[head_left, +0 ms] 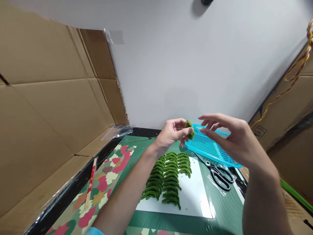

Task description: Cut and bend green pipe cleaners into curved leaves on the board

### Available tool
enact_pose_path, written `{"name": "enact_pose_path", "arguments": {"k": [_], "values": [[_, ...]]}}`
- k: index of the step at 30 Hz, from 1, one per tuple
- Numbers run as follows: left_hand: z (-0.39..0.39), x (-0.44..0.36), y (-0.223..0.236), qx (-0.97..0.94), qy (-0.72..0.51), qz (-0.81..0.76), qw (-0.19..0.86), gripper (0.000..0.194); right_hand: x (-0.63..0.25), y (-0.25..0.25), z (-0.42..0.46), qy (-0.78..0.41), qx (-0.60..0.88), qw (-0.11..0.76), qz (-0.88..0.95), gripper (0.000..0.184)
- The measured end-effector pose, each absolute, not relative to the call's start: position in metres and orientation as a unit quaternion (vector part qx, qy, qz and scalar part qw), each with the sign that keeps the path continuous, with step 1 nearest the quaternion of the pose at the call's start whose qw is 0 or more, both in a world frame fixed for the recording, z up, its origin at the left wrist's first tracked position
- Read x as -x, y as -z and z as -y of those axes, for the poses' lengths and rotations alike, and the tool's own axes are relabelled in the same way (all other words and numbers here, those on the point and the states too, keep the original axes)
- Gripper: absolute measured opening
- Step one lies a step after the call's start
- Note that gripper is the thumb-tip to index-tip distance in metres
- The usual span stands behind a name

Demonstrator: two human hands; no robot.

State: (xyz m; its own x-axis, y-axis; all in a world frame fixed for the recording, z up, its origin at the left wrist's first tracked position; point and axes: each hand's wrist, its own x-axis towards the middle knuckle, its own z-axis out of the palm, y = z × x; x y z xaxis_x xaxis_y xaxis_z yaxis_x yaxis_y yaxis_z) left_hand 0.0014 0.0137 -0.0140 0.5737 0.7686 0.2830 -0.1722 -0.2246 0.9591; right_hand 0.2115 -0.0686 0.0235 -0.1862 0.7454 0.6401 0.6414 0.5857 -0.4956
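Cardboard panels [49, 58] fence the left side and a pale wall [156, 71] stands behind, bounding the green-covered worktop [228, 209]. On it lies a white sheet [193, 202] bearing three columns of curved green pieces [171, 173]; the left column is partly hidden by the left forearm. The right column is shortest, so white surface shows below it and rightward to the sheet's edge.

Above the sheet's far edge, the left hand [168, 133] pinches a green piece [189, 127] between thumb and fingers, near the left end of a blue perforated basket [207, 145]. The right hand [226, 130] is released, thumb and fingers parted, raised in front of the basket with a gap between it and the pinched piece.

Black-handled scissors [220, 178] take up the strip between sheet and basket. Red-sleeved chopsticks [90, 182] lie along the worktop's left edge, well apart from both hands.
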Motion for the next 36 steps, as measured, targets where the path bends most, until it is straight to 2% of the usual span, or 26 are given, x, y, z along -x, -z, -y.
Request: {"name": "enact_pose_path", "arguments": {"k": [9,17,21,28,36], "values": [[-0.009,-0.006,0.009,-0.626,-0.450,-0.207,0.603,0.039,-0.195,-0.016,0.059,-0.172,0.416,0.461,0.765,0.027],[-0.008,0.001,0.005,-0.626,-0.419,-0.221,0.619,0.032,-0.204,-0.016,0.058,-0.130,0.433,0.466,0.761,0.019],[-0.009,0.003,0.007,-0.638,-0.398,-0.236,0.616,0.031,-0.206,-0.017,0.058,-0.094,0.433,0.460,0.770,0.008],[-0.005,0.001,0.004,-0.642,-0.363,-0.251,0.627,0.037,-0.202,-0.016,0.056,-0.046,0.413,0.477,0.774,0.016],[0.001,0.004,-0.002,-0.659,-0.336,-0.185,0.648,0.027,-0.201,-0.015,0.053,-0.009,0.398,0.505,0.766,0.013]]}}
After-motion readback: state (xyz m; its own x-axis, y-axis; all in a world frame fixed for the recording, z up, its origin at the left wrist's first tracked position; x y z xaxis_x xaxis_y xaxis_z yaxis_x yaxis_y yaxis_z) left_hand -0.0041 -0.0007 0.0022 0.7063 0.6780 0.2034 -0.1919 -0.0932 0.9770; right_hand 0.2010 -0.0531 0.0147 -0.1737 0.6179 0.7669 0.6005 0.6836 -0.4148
